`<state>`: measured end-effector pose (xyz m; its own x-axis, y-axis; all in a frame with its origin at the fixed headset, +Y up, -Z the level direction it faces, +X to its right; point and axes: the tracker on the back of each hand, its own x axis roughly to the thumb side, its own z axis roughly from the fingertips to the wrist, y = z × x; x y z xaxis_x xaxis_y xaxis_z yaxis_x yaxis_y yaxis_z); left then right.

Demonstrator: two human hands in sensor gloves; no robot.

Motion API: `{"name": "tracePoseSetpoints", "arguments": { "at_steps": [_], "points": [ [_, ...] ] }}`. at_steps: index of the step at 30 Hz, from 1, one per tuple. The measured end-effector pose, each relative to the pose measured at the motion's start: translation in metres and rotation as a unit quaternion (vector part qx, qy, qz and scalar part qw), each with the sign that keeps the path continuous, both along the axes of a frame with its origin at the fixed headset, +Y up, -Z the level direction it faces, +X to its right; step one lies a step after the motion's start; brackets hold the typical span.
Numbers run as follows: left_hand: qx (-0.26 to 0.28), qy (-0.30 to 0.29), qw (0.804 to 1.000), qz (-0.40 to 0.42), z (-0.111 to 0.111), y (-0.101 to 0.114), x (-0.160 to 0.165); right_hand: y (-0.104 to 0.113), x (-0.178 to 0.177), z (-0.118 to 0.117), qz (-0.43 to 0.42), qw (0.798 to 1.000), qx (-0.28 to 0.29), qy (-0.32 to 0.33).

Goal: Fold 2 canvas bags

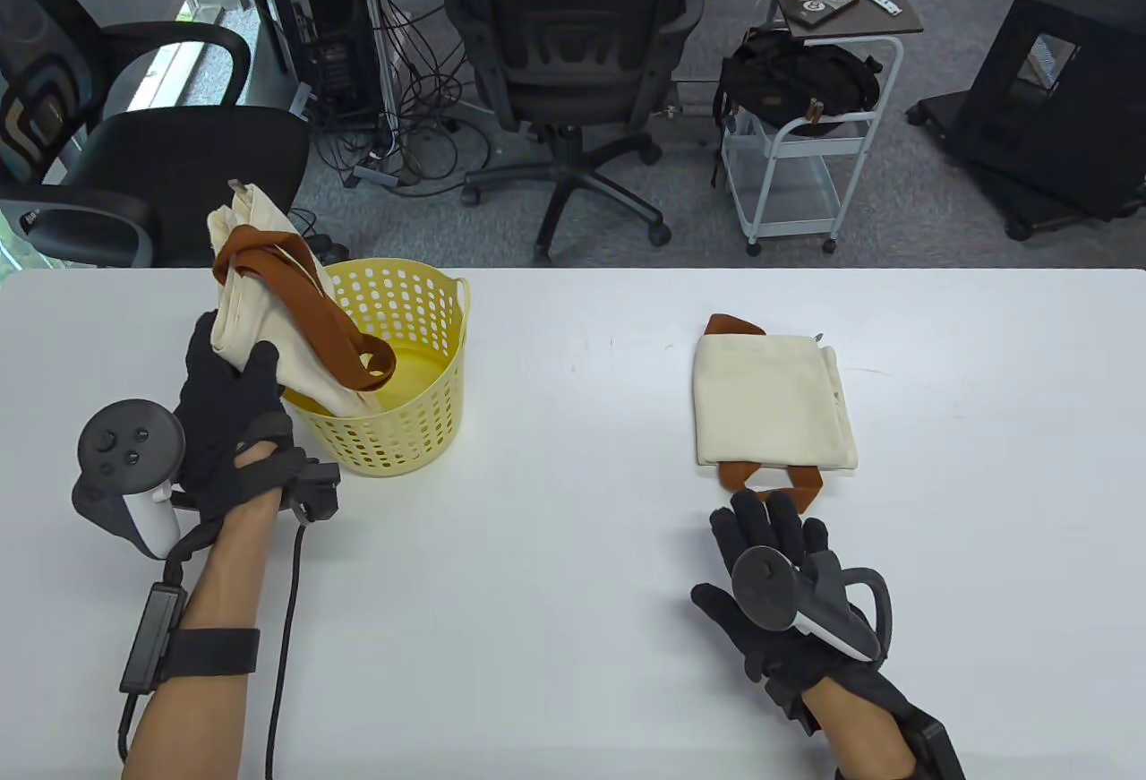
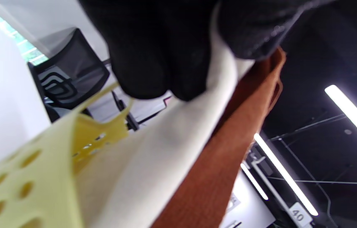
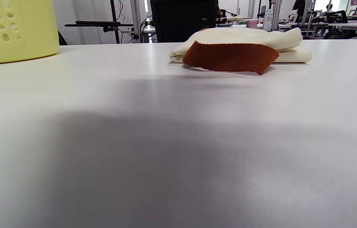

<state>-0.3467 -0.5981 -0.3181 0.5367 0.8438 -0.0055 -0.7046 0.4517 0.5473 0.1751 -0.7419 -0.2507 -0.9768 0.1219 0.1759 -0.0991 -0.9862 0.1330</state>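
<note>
Canvas bag (image 1: 269, 296) over yellow basket (image 1: 407, 386); chairs behind.

— Operator: I read a white table (image 1: 573, 350) as my landmark. Beyond its far edge: grey carpet floor (image 1: 940, 216), a black office chair (image 1: 573, 37), a white trolley (image 1: 806, 162).

— Second: Left of that chair?

— Operator: A computer tower (image 1: 327, 19) with loose cables (image 1: 421, 126).
</note>
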Motion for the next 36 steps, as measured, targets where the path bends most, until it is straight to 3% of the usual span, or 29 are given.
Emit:
{"name": "tracePoseSetpoints", "arguments": {
  "at_steps": [8, 15, 19, 25, 30, 36],
  "points": [
    [0.064, -0.002, 0.998, 0.003, 0.025, 0.047, 0.003, 0.002, -0.003, 0.003, 0.006, 1.000, 0.000, 0.008],
    [0.123, -0.033, 0.992, -0.009, 0.061, 0.095, 0.008, 0.000, -0.005, 0.003, 0.005, 1.000, -0.007, 0.014],
    [0.137, -0.062, 0.988, 0.039, 0.081, 0.109, 0.011, 0.001, -0.008, 0.004, 0.007, 1.000, -0.009, 0.017],
    [0.159, -0.101, 0.979, 0.083, 0.093, 0.111, 0.015, 0.003, -0.008, 0.006, 0.004, 1.000, -0.005, 0.015],
    [0.147, -0.192, 0.950, 0.200, 0.086, 0.092, 0.026, 0.004, -0.006, 0.007, 0.001, 1.000, -0.005, 0.011],
    [0.126, -0.240, 0.931, 0.243, 0.075, 0.066, 0.043, 0.004, -0.007, 0.006, -0.002, 1.000, -0.005, 0.012]
  ]
}}
